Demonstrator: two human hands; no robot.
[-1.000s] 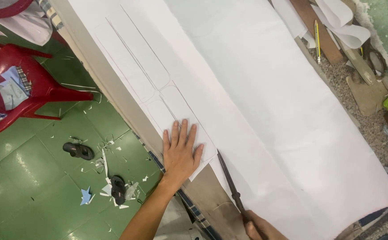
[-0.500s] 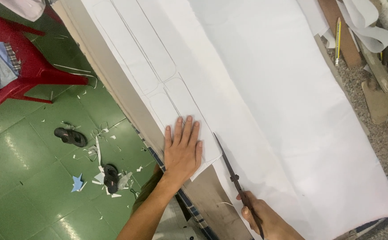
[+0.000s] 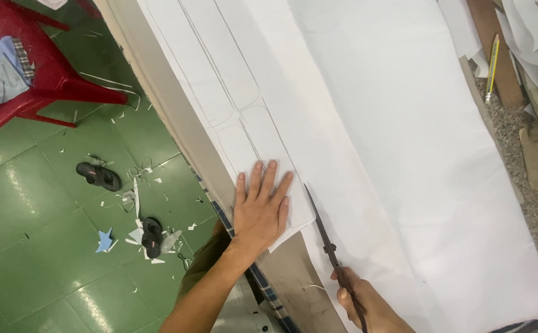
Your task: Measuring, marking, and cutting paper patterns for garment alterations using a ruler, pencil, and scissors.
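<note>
White cloth (image 3: pixel 404 123) under flat left hand (image 3: pixel 259 213); right hand (image 3: pixel 367 305) grips scissors (image 3: pixel 327 237).

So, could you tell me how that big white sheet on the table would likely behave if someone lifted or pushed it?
The white sheet is probably floppy: it lies flat and drapes past the table edge. It seems light and apt to slide, since the left hand presses flat on it beside the scissors in the right hand. It likely wrinkles when pushed.

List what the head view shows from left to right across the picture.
Red chair → sandal → left hand → scissors → white fabric → pencil
</note>
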